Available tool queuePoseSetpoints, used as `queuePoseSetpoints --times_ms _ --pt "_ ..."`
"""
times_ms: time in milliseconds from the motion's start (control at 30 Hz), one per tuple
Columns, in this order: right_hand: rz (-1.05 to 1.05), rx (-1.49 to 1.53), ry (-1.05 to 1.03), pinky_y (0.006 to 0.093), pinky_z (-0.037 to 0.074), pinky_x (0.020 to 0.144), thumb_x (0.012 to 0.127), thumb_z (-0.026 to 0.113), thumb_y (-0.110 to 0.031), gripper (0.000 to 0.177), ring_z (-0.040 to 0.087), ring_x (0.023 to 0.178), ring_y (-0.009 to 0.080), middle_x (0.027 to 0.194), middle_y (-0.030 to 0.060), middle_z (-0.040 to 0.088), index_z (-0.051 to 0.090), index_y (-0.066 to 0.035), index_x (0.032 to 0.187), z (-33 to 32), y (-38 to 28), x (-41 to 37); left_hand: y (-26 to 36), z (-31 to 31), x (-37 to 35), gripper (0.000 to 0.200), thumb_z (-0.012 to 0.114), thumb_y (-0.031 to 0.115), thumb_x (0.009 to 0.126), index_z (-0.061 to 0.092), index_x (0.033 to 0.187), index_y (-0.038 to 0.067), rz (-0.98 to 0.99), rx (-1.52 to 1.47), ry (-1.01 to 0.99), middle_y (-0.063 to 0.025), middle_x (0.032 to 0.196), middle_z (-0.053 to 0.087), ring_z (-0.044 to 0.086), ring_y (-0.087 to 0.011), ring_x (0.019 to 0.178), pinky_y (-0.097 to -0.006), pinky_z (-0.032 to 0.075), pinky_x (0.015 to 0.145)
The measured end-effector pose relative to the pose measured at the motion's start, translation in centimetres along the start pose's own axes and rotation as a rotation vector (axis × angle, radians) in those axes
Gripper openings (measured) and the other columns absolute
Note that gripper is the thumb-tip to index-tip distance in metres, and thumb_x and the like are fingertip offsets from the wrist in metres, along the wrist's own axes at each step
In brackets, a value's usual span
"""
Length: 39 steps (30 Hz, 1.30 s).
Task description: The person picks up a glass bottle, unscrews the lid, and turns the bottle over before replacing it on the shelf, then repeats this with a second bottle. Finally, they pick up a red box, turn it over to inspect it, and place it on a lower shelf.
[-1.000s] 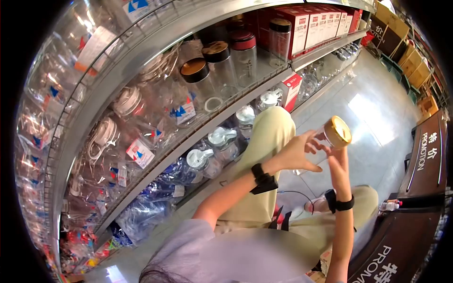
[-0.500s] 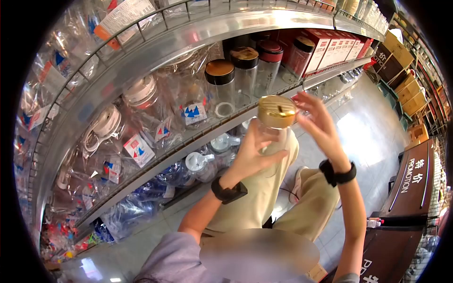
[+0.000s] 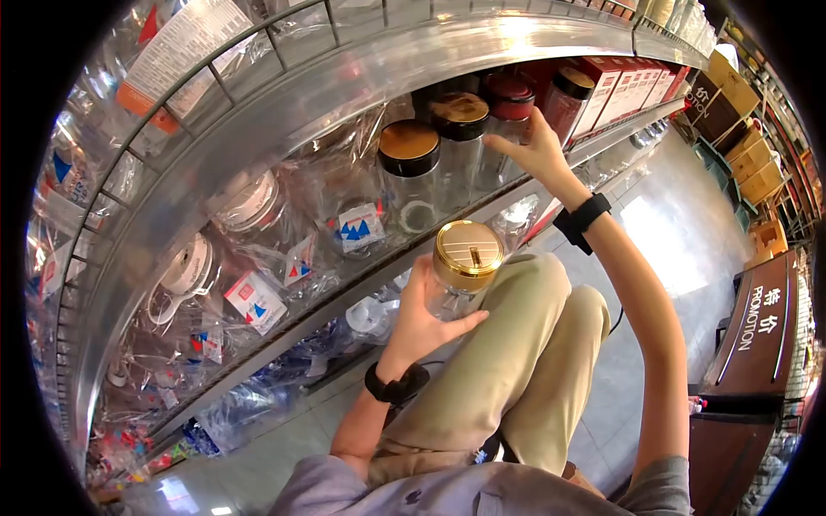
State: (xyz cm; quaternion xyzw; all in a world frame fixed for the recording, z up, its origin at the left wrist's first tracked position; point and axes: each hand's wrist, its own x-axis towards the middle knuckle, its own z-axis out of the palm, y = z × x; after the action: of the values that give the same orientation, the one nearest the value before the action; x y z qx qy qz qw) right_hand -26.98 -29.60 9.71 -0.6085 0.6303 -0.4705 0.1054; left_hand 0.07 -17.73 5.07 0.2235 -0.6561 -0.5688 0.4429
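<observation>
My left hand (image 3: 430, 314) is wrapped round a clear jar with a gold lid (image 3: 469, 255), held upright above my lap. On the shelf, my right hand (image 3: 535, 148) reaches to a red-lidded jar (image 3: 509, 95), its thumb and fingers spread at the jar's near side. Whether the fingers touch that jar is hard to tell. Left of it stand a jar with a brown, black-rimmed lid (image 3: 459, 115) and another black-rimmed jar (image 3: 409, 148). A further black-rimmed jar (image 3: 571, 84) is to its right.
Red and white boxes (image 3: 615, 95) line the shelf at the back right. Bagged plastic jugs (image 3: 185, 262) fill the shelf on the left. A metal shelf edge (image 3: 344, 292) runs before me. Brown promotion bins (image 3: 748, 331) stand on the right.
My right hand has left the gold-lidded jar's side and moved up to the red-lidded jar on the shelf. My left hand has lowered the gold-lidded jar and moved it left.
</observation>
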Motion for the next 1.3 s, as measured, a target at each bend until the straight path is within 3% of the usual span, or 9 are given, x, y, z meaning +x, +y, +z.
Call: queuePoseSetpoints --times_ms 33,167,267,400,733,867,1067,1167,1300 --pt "-0.06 0.006 0.058 0.0342 0.049 0.069 0.065 0.083 -0.048 0.076 0.059 0.075 0.0196 0.088 0.013 0.065 0.052 0.003 0.112 0.4 0.3 0.2 0.1 -0.2 -0.1 0.073 0.084 0.006 0.066 0.038 0.123 0.004 -0.013 -0.003 0.007 -0.01 0.124 0.051 0.049 -0.0191 0.119 -0.0349 0.037 0.103" --pt "-0.068 -0.003 0.07 0.0307 0.047 0.065 0.063 0.085 -0.045 0.075 0.056 0.071 0.0172 0.086 0.0089 0.064 0.054 0.0 0.114 -0.1 1.5 1.0 -0.6 -0.7 -0.3 0.074 0.084 0.006 0.065 0.039 0.123 0.004 -0.061 0.024 0.019 -0.0099 0.122 0.052 0.05 -0.0193 0.118 -0.0342 0.038 0.101" --pt "0.017 -0.026 0.039 0.0265 0.047 0.083 0.074 0.082 -0.023 0.057 0.058 0.097 0.0092 0.109 0.0046 0.064 0.053 -0.002 0.119 -1.6 3.0 2.2 -0.8 -0.7 -0.4 0.074 0.084 0.007 0.065 0.039 0.123 0.005 -0.018 0.07 0.021 -0.01 0.122 0.052 0.05 -0.0191 0.116 -0.0339 0.039 0.1" --pt "0.1 0.003 -0.057 0.0275 0.046 0.087 0.077 0.08 -0.019 0.057 0.059 0.101 0.0124 0.112 0.004 0.063 0.049 -0.003 0.123 -3.6 3.2 2.5 -1.0 -0.4 -0.5 0.076 0.085 0.007 0.064 0.039 0.125 0.004 -0.038 0.05 0.04 -0.0101 0.122 0.052 0.051 -0.0188 0.115 -0.0335 0.039 0.099" --pt "0.068 0.084 -0.231 0.026 0.048 0.077 0.079 0.078 -0.019 0.052 0.059 0.096 0.0113 0.106 0.0023 0.063 0.051 -0.004 0.121 -5.3 2.6 2.6 -1.0 1.1 1.8 0.077 0.086 0.009 0.064 0.04 0.126 0.003 0.044 0.021 0.075 -0.0101 0.123 0.052 0.05 -0.0187 0.116 -0.0331 0.039 0.101" --pt "0.328 -0.183 -0.246 0.0279 0.049 0.077 0.08 0.078 -0.022 0.05 0.06 0.092 0.0146 0.106 0.0079 0.065 0.055 0.0 0.118 -8.0 0.7 0.5 -0.9 1.6 0.4 0.077 0.086 0.011 0.064 0.041 0.125 0.003 0.051 0.075 0.067 -0.0105 0.122 0.053 0.05 -0.0192 0.116 -0.0335 0.039 0.101" --pt "0.167 0.283 -0.437 0.0306 0.052 0.075 0.087 0.065 -0.044 0.062 0.065 0.089 0.0207 0.103 0.0169 0.066 0.054 0.006 0.122 -10.0 -9.2 -9.0 -1.2 3.1 0.2 0.079 0.085 0.009 0.066 0.038 0.129 0.002 0.018 0.124 0.059 -0.0108 0.126 0.051 0.051 -0.0192 0.116 -0.0343 0.042 0.098" --pt "-0.035 0.096 -0.616 0.0298 0.052 0.074 0.083 0.071 -0.034 0.065 0.062 0.094 0.0182 0.11 0.0138 0.063 0.046 -0.002 0.134 -10.3 -12.5 -12.2 -0.3 5.1 1.5 0.078 0.085 0.011 0.065 0.04 0.128 0.001 0.045 0.131 0.132 -0.0119 0.117 0.057 0.056 -0.02 0.109 -0.0341 0.046 0.092" --pt "-0.051 0.101 -0.219 0.0299 0.051 0.074 0.074 0.08 -0.016 0.071 0.064 0.087 0.0171 0.103 0.0108 0.064 0.043 -0.004 0.134 -7.7 -11.7 -13.4 0.2 6.5 4.0 0.073 0.085 0.017 0.063 0.048 0.124 0.001 0.242 0.378 0.256 -0.0129 0.108 0.063 0.062 -0.0256 0.097 -0.0366 0.05 0.085"
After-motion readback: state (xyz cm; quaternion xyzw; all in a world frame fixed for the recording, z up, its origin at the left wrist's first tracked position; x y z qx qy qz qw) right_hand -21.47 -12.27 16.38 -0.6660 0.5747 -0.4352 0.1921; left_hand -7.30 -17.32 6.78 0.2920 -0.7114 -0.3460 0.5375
